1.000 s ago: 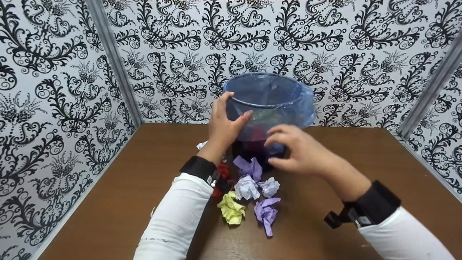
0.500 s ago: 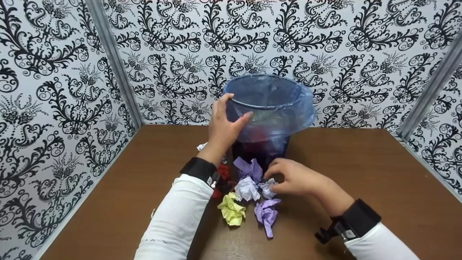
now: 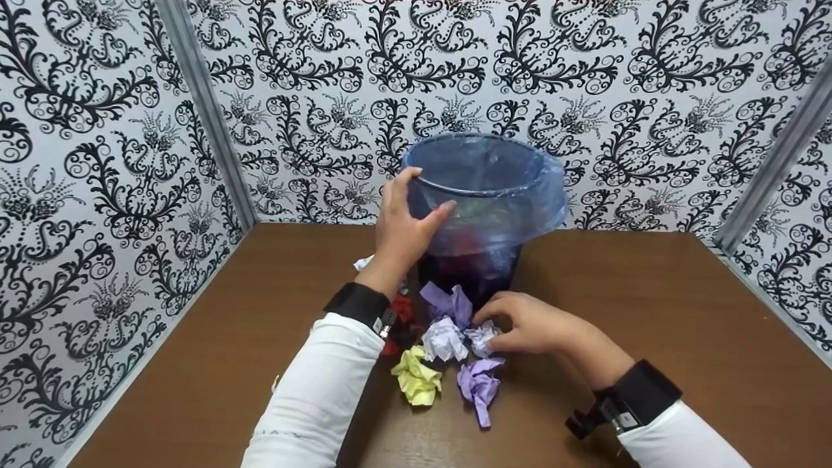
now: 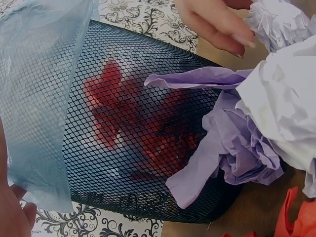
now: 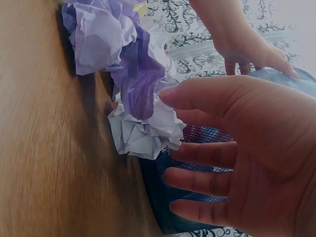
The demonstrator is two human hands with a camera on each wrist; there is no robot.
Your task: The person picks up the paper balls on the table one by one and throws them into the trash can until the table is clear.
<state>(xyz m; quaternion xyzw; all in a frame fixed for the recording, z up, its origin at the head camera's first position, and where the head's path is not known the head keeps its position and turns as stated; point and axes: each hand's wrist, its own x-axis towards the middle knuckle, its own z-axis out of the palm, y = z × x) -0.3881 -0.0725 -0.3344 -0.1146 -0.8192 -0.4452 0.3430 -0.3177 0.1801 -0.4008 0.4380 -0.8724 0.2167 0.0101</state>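
Note:
A black mesh waste bin [image 3: 469, 276] lined with a blue plastic bag [image 3: 507, 218] stands toward the back; red crumpled paper shows through its mesh in the left wrist view. My left hand [image 3: 404, 221] holds the bin's upper left side, index fingertip at the rim and thumb across the front. Low in front of the bin, my right hand [image 3: 536, 325] reaches round a small white crumpled paper ball [image 3: 482, 338]. In the right wrist view the thumb tip is right at this paper ball [image 5: 145, 133], while the fingers [image 5: 200, 180] lie fairly straight on its other side.
Beside that ball lie a larger white paper ball [image 3: 444, 339], two purple crumpled papers [image 3: 450, 305] and a yellow one [image 3: 417, 377]. Red paper [image 3: 403, 309] and another white piece [image 3: 364, 262] are partly hidden by the left arm. Patterned walls enclose the brown table [image 3: 624, 279].
My right hand has come down from beside the bin to the small white paper ball and barely moved in the last half second. The left hand stays on the bin.

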